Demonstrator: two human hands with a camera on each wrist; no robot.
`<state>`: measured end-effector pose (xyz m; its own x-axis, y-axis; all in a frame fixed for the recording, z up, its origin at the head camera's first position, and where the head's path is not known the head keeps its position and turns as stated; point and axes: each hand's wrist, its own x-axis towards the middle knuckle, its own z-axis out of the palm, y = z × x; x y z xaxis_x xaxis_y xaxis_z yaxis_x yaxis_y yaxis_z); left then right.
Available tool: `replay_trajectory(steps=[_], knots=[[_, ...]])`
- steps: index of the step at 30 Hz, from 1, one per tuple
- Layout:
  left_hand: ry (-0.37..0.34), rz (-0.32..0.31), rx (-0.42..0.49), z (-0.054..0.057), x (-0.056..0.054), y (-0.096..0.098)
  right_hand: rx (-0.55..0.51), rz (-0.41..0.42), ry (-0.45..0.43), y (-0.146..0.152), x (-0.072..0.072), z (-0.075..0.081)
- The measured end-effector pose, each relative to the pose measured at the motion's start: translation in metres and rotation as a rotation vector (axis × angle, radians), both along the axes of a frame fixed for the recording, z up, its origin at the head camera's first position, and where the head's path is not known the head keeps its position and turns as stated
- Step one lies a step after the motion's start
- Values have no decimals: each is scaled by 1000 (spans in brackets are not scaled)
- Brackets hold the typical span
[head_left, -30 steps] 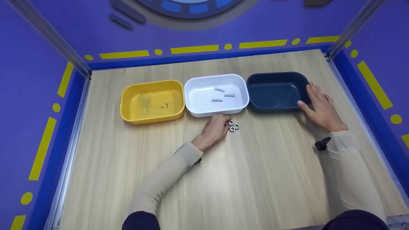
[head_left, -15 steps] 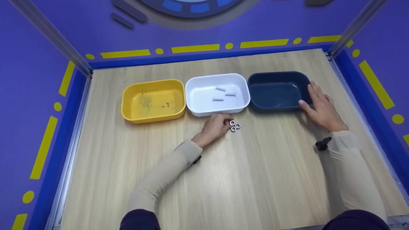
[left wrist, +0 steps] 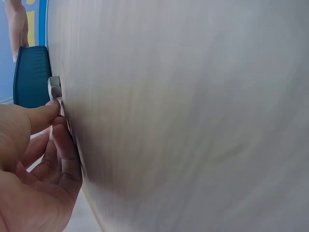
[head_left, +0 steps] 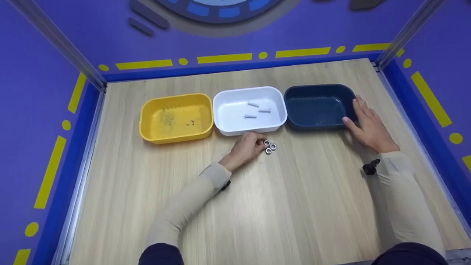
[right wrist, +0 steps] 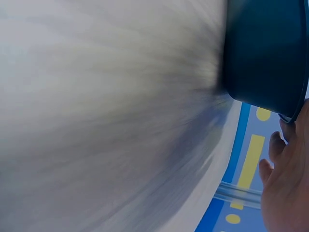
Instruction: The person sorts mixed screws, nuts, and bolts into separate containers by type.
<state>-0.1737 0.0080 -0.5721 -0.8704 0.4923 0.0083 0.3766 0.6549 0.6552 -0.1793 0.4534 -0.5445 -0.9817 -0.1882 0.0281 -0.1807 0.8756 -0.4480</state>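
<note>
Three steel hex nuts [head_left: 273,146] lie in a small cluster on the wooden table, just in front of the white bin [head_left: 228,130]. With curled fingers my left hand [head_left: 245,148] pinches at the nut on the cluster's left side. In the left wrist view, the thumb and forefinger come together at the edge of a nut [left wrist: 54,87]; the fingertips partly hide it. At the dark blue bin [head_left: 320,125], my right hand [head_left: 371,127] rests against the right end, fingers extended along the outside and thumb at the near corner. The right wrist view shows its fingers touching the bin's rim [right wrist: 289,118].
Inside the white bin lie three pale bolts [head_left: 250,116]. To its left stands a yellow bin [head_left: 176,139] with a few tiny dark pieces [head_left: 192,123] in it. The bins form a row, and purple panels [head_left: 235,44] border the table at the back and sides.
The nuts have shifted slightly against each other at the left fingertips, the nearest one coming a little toward me. The right hand and the bins stay in place.
</note>
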Motion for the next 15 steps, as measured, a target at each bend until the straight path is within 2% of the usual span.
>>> replay_trajectory(steps=[7, 15], knots=[[-22, -22, 31, 2, 4, -2, 21, 3, -1, -2, 1, 1], [17, -28, -8, 7, 7, -2, 25, 5, -11, -1, -1, 0]])
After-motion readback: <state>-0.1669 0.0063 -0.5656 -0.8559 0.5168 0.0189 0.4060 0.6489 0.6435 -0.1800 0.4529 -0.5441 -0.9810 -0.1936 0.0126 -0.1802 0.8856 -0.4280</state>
